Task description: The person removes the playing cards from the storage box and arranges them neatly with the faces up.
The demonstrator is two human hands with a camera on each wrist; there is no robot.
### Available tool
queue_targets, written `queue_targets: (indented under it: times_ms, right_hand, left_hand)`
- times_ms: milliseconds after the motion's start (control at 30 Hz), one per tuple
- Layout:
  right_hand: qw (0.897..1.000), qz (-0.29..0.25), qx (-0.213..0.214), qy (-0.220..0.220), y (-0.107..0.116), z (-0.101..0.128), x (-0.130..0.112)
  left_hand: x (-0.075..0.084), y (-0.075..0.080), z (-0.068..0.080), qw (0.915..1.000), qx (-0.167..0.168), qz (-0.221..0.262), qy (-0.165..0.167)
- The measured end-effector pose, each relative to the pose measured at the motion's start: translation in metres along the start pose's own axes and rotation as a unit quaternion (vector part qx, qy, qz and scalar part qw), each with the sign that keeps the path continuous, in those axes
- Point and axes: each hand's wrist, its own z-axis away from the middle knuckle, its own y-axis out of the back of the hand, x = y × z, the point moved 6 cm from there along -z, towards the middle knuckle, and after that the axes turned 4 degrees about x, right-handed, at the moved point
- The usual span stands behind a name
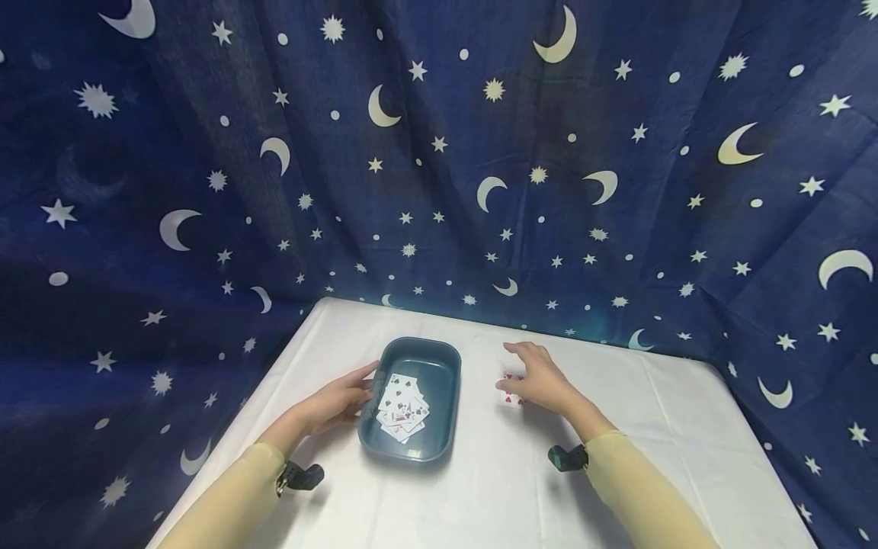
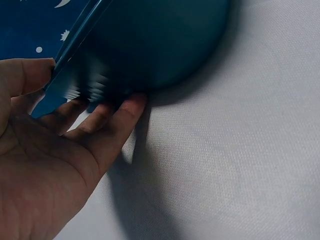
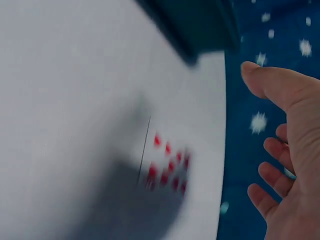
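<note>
Bare hands open, left touching tray

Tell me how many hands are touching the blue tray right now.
1. The left hand rests against the blue tray at its left rim; the right hand hovers apart, over a red-pipped card on the table.
</note>
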Motion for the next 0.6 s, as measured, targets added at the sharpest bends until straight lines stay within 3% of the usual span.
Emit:
queue_targets:
  times_ms: [333, 600]
  right_hand:
    - [0.997, -0.008, -0.004, 0.081, -0.021, -0.014, -0.076]
    - [0.992, 0.020, -0.036, 0.121, -0.040, -0.024, -0.115]
  left_hand:
    - [-0.001, 0.000, -0.001, 0.9998, 0.018, 0.004, 0.001]
    - [0.000, 0.000, -0.001, 0.9998, 0.021, 0.000, 0.003]
